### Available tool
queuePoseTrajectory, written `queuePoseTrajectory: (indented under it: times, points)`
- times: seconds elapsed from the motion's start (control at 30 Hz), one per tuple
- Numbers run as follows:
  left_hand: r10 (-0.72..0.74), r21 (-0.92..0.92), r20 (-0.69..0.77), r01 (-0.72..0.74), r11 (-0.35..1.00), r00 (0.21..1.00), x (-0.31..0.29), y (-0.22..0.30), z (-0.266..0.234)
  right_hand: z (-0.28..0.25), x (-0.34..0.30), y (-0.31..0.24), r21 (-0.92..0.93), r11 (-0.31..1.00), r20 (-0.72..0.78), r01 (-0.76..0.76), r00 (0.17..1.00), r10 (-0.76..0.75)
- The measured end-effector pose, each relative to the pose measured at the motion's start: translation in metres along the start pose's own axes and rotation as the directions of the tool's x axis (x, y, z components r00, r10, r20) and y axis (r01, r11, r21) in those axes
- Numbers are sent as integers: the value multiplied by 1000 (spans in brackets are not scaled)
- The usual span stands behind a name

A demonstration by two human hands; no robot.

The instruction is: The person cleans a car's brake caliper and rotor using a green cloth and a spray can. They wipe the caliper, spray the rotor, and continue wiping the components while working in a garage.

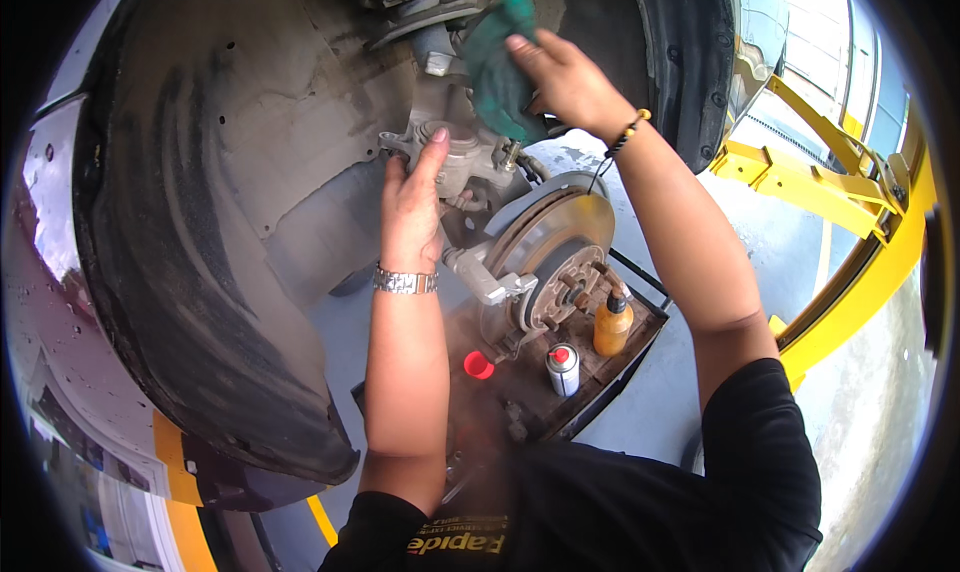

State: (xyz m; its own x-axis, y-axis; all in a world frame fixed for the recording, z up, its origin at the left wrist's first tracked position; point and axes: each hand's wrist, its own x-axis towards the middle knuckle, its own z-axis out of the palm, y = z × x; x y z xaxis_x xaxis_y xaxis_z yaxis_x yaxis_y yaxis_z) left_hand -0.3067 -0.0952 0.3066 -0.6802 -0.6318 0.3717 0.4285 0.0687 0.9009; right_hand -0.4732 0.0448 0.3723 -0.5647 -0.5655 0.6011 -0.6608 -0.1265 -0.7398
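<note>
My left hand [412, 207] is closed around a grey brake caliper [462, 162], thumb on its upper face beside the round piston. In my right hand [577, 84] a green cloth [497, 67] is pinched between thumb and fingers, just above and right of the caliper. The cloth is slightly smeared by motion and hides part of what lies behind it. Below the caliper is the brake disc [585, 217] on its hub, with wheel studs [572, 290] sticking out. A caliper bracket [480, 277] sits at the disc's left edge.
Under the disc stands a tool tray [625, 347] holding a spray can [562, 369], an orange bottle [613, 324] and a red cap [478, 365]. The dark wheel-arch liner [190, 272] curves along the left. A coil spring strut [425, 22] hangs above. A yellow lift arm [800, 187] stands at right.
</note>
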Motion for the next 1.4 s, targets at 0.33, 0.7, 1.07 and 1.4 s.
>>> queuePoseTrajectory:
  times: [0.33,0.7,1.07,1.4]
  points:
    - [15,-9,-72,-16,1000,997,-9,-2,17,-5,-63,74,26,976,102,215,971,-216]
    - [27,22,-19,-27,999,999,-15,1,11,41,-54,39,-366,913,-70,183,972,-223]
    - [130,98,-155,-116,988,979,-6,-16,9,-59,15,65,271,957,-253,101,967,-30]
    - [200,174,-183,-169,970,963,-11,-22,10,7,-33,74,9,975,537,222,821,-192]
